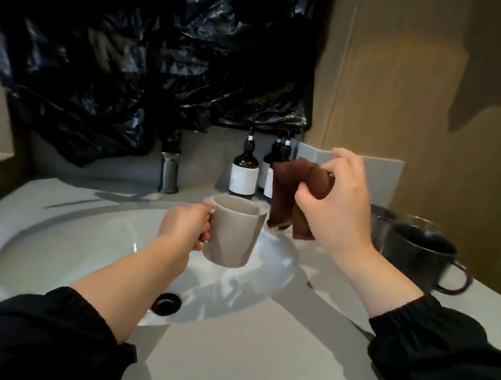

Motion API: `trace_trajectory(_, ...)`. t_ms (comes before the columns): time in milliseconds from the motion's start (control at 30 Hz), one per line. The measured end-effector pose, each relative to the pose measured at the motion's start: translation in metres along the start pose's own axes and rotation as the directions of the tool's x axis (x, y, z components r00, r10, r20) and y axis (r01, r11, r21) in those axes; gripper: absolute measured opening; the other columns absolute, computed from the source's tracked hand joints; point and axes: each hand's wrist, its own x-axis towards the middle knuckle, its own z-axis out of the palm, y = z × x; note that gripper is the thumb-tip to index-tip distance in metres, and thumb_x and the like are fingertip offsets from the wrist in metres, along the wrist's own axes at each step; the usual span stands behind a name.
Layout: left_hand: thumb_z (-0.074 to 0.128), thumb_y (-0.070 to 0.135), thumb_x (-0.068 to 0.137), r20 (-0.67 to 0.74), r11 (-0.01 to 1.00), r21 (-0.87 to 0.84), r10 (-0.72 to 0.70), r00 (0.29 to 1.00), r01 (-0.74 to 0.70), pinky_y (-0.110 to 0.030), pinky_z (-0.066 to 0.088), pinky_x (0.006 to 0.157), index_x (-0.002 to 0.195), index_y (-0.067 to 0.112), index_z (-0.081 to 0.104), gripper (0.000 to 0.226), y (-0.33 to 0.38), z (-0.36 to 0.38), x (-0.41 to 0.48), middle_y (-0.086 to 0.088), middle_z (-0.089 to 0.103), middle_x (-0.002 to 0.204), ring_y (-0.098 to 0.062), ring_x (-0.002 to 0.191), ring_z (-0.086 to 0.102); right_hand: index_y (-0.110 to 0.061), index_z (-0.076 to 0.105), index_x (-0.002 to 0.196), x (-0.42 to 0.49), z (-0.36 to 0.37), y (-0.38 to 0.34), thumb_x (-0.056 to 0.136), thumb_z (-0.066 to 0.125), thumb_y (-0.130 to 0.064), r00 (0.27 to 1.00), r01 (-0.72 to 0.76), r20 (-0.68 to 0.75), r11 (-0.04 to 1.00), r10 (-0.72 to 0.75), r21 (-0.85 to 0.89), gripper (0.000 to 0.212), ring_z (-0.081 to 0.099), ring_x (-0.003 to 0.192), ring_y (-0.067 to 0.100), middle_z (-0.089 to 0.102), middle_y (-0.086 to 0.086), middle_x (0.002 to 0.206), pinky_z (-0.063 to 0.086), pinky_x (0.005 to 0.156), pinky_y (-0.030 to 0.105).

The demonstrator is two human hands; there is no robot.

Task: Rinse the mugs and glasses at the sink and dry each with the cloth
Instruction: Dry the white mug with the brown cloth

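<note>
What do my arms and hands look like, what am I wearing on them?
Both arms wear long black sleeves of smooth fabric; the left sleeve and the right sleeve end in gathered elastic cuffs partway up the forearms. The left hand and the right hand are bare: no gloves, rings or watch in view.

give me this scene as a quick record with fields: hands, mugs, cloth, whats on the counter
left hand: grips the beige mug by its handle, upright above the sink
right hand: pinches the brown cloth, which hangs just right of that mug
counter: dark mug standing at the right
behind sink: tap, pump bottles
drying: cloth not yet inside the mug
</note>
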Motion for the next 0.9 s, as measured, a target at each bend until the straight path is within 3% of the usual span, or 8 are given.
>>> trace_trajectory(133,0.051,0.024,0.097,-0.074,0.999,0.027,-0.039,0.997,0.041,-0.023,0.025,0.042,0.053,0.016,0.04,0.046,0.001,-0.037,0.011,0.002,0.038,0.039,-0.016,0.046,0.037,-0.023,0.047,0.108,-0.005,0.06,-0.011,0.081,0.058,-0.008,0.951,0.05,0.31,0.991,-0.009,-0.126,0.033,0.058,0.088,0.027,0.057,-0.001,0.099,0.036,0.063,0.031)
trace_trajectory(233,0.05,0.023,0.096,-0.136,0.998,0.053,-0.038,0.99,0.046,-0.026,0.025,0.046,0.05,0.016,0.04,0.048,-0.001,-0.06,0.021,0.0,0.041,0.042,-0.017,0.047,0.039,-0.042,0.03,0.141,-0.003,0.084,-0.018,0.083,0.059,-0.012,0.765,0.293,0.629,0.945,-0.14,-0.146,0.071,0.054,0.095,0.018,0.04,-0.009,0.13,0.039,0.067,0.028)
trace_trajectory(333,0.049,0.025,0.097,-0.168,0.996,0.064,-0.055,0.984,0.066,-0.026,0.024,0.046,0.046,0.017,0.037,0.053,-0.005,-0.076,0.031,0.003,0.04,0.034,-0.017,0.046,0.039,-0.041,0.046,0.134,-0.006,0.106,-0.023,0.084,0.068,-0.029,0.599,0.323,0.775,0.947,-0.202,-0.003,0.056,0.047,0.108,0.009,0.03,-0.014,0.134,0.042,0.089,0.026)
trace_trajectory(400,0.051,0.024,0.097,-0.167,0.996,0.086,-0.009,0.986,0.024,-0.025,0.026,0.046,0.046,0.016,0.04,0.052,-0.008,-0.081,0.033,0.003,0.042,0.035,-0.016,0.046,0.04,-0.034,0.059,0.12,-0.011,0.123,-0.024,0.082,0.07,-0.035,0.613,0.202,0.766,0.975,-0.196,0.089,0.039,0.048,0.108,0.007,0.04,-0.016,0.124,0.04,0.094,0.028)
trace_trajectory(533,0.053,0.025,0.094,-0.159,0.985,0.167,0.079,0.984,-0.052,-0.026,0.031,0.049,0.047,0.015,0.043,0.049,-0.009,-0.084,0.033,0.001,0.045,0.043,-0.016,0.049,0.041,-0.019,0.07,0.087,-0.021,0.145,-0.024,0.081,0.072,-0.022,0.758,0.128,0.62,0.978,-0.202,0.163,0.007,0.056,0.096,0.019,0.059,-0.008,0.089,0.043,0.086,0.036)
trace_trajectory(733,0.056,0.029,0.094,0.09,0.926,0.313,0.193,0.977,-0.211,-0.022,0.039,0.046,0.057,0.012,0.052,0.041,-0.012,-0.097,0.035,0.0,0.052,0.053,-0.02,0.06,0.049,-0.029,0.066,0.077,-0.021,0.142,-0.017,0.077,0.076,-0.016,0.76,-0.119,0.647,0.966,-0.059,0.228,0.016,0.06,0.088,0.017,0.065,-0.006,0.085,0.047,0.083,0.03)
trace_trajectory(833,0.064,0.036,0.087,0.153,0.937,0.233,0.23,0.961,-0.261,-0.025,0.052,0.064,0.08,0.011,0.063,0.026,-0.011,-0.107,0.035,0.001,0.06,0.077,-0.012,0.074,0.057,-0.023,0.065,0.077,-0.019,0.138,-0.018,0.078,0.075,-0.011,0.77,-0.236,0.638,0.936,0.016,0.261,0.016,0.059,0.08,0.007,0.063,-0.009,0.08,0.042,0.071,0.009)
trace_trajectory(900,0.063,0.054,0.078,0.241,0.977,0.15,0.115,0.964,-0.154,-0.034,0.052,0.09,0.112,0.02,0.062,0.048,-0.013,-0.113,0.035,0.003,0.065,0.106,-0.01,0.1,0.061,-0.016,0.066,0.073,-0.017,0.132,-0.019,0.08,0.073,-0.005,0.753,-0.345,0.655,0.883,0.057,0.319,0.015,0.057,0.066,-0.001,0.062,-0.009,0.07,0.039,0.062,0.003)
